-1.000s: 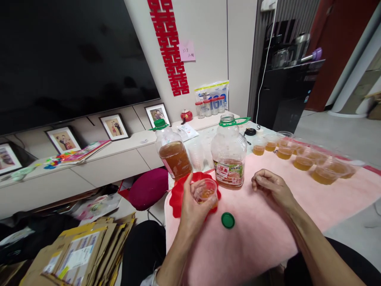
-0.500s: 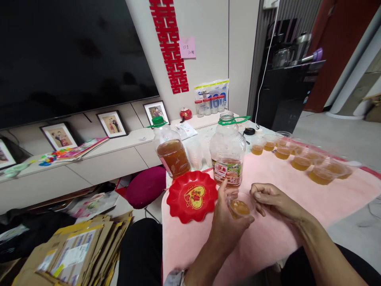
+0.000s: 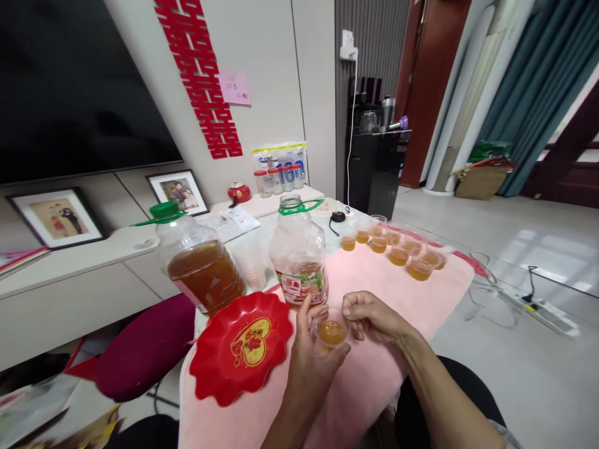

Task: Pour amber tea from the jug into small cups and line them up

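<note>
My left hand (image 3: 312, 357) is wrapped round a small clear plastic cup (image 3: 331, 329) of amber liquid, held just above the pink tablecloth (image 3: 421, 293). My right hand (image 3: 374, 318) sits right beside the cup with its fingers curled, their tips at the cup's rim. Just behind the cup stands an uncapped plastic bottle (image 3: 298, 259) with a green handle and little liquid in it. To its left is a capped bottle (image 3: 199, 265) about half full of amber liquid. A red heart-printed plate (image 3: 241, 352) lies left of my hands.
Several filled cups (image 3: 397, 246) stand in a row at the table's far end. A stack of empty clear cups (image 3: 253, 262) stands between the bottles. A maroon cushion (image 3: 145, 346) lies under the TV shelf. A power strip (image 3: 538, 305) lies on the floor at right.
My left hand carried the cup from over the red plate to the right, meeting my right hand. My view has swung rightward; the green cap on the cloth is out of sight.
</note>
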Tool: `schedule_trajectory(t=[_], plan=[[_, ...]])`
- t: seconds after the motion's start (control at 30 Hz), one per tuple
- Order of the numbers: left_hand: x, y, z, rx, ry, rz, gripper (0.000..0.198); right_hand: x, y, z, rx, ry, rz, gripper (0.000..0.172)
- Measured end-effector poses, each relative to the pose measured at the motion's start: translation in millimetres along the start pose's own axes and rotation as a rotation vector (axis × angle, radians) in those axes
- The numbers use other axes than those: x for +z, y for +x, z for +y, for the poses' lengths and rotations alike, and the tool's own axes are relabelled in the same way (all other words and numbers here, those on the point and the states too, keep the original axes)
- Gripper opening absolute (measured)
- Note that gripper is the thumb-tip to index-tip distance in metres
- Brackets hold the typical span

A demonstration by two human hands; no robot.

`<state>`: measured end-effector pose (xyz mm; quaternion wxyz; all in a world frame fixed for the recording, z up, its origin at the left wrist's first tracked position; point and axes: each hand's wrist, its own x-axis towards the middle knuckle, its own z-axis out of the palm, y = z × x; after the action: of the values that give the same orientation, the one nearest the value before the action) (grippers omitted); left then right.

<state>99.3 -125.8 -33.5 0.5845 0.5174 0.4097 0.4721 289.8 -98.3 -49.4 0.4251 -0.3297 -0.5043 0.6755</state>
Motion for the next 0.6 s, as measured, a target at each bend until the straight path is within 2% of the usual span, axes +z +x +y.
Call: schedule_trajectory(t=[0.13,0.27,0.47,0.6], plan=[[3.8,4,-3,0.030,-0.026,-0.009,0.108,-3,-2,-2,-0.016,0.010,0.056,0.035],[3.4,2,-9,0.051,0.041,-0.015,0.104,-14,-9,-11,-0.060,0.019,0.154,0.035],[0.1,-5,-27,0.001,0.140,0.003,0.080,-46,-14,-23,-0.150,0.023,0.406,0.031],[0.7,-4,-40,-0.014,0.118,-0.034,0.071,-65,-8,-27,-0.193,0.032,0.583,0.027]])
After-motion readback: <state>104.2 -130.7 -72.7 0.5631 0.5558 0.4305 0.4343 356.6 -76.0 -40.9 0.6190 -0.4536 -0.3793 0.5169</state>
